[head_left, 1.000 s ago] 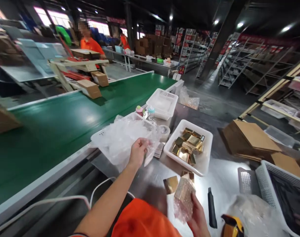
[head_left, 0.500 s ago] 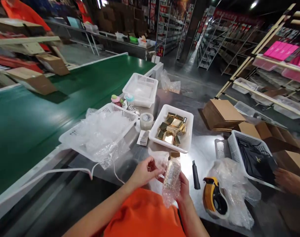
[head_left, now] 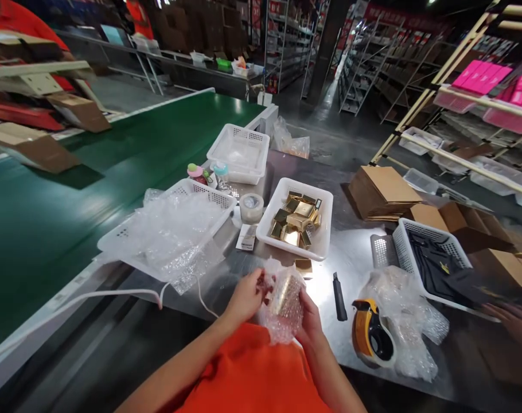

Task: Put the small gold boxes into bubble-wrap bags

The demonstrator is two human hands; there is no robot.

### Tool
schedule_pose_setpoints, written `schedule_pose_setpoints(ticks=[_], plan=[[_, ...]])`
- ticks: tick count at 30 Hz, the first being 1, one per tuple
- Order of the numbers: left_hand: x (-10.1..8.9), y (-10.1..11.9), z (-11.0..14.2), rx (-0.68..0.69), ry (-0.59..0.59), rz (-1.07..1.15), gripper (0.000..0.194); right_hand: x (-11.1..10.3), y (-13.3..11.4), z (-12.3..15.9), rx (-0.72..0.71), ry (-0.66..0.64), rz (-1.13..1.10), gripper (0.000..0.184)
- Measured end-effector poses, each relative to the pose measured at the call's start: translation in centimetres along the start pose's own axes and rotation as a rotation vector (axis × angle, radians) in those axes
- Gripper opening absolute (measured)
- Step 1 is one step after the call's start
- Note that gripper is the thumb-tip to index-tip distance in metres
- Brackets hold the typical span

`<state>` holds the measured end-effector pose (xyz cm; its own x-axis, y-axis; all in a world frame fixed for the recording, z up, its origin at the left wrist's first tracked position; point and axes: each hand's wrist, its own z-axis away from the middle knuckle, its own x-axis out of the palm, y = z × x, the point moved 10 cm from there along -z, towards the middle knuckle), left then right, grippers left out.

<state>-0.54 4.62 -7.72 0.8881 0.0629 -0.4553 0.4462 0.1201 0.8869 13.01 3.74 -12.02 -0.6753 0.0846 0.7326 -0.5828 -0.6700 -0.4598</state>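
Holding a bubble-wrapped golden item (head_left: 285,298); left hand (head_left: 245,296) opposite right hand (head_left: 310,320)

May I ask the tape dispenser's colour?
The tape dispenser is yellow-orange and black, clearest in the head view.

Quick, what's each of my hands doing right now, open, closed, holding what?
Left hand: closed on one side of the bubble-wrapped gold item.
Right hand: holding the same item's other side.

Single head-worn view, facing forward and down, hands (head_left: 245,296) (head_left: 311,322) close below, table (head_left: 351,245) near, shelving (head_left: 356,83) far beyond
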Motion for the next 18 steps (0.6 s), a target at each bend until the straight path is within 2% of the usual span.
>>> schedule_pose_setpoints(ticks=[1, 3, 6, 8, 11, 13, 15, 16, 18], plan=[[-0.7, -0.3, -0.2, -0.01, 0.032, -0.052, 0.013, -0.2, 0.0, -0.1, 0.016, 0.021, -0.018, 0.047], [-2.6, -0.3, -0.4, 0.006, 0.141, -0.208, 0.027, -0.8, -0.8, -0.1, -0.012, 0.092, -0.039, 0.048], [-4.8, 0.7, 0.0, 0.036, 0.309, -0.492, 0.032, -0.9, -3.9, 0.7, -0.231, 0.186, -0.02, 0.045], [-4.3, 1.3, 0.2, 0.057, 0.307, -0.573, 0.027, -0.3, -6.1, 1.9, -0.441, 0.218, 0.054, 0.045], [-1.7, 1.3, 0.0, 0.095, 0.183, -0.4, 0.023, 0.6, -8.6, 4.9, -0.839, 0.304, 0.377, 0.044], [-0.8, 0.4, -0.5, 0.047, 0.14, -0.187, 0.023, 2.1, -8.5, 6.4, -1.052, 0.262, 0.722, 0.037], [-1.1, -0.6, -1.0, -0.001, 0.166, 0.008, 0.022, 3.4, -7.1, 6.8, -1.161, 0.114, 1.016, 0.03], [-1.6, -0.9, -1.2, -0.012, 0.198, 0.077, 0.02, 3.7, -6.3, 6.9, -1.192, 0.045, 1.126, 0.03], [-2.7, -1.0, -1.3, -0.015, 0.263, 0.139, 0.022, 3.8, -5.4, 7.1, -1.243, -0.006, 1.297, 0.038]])
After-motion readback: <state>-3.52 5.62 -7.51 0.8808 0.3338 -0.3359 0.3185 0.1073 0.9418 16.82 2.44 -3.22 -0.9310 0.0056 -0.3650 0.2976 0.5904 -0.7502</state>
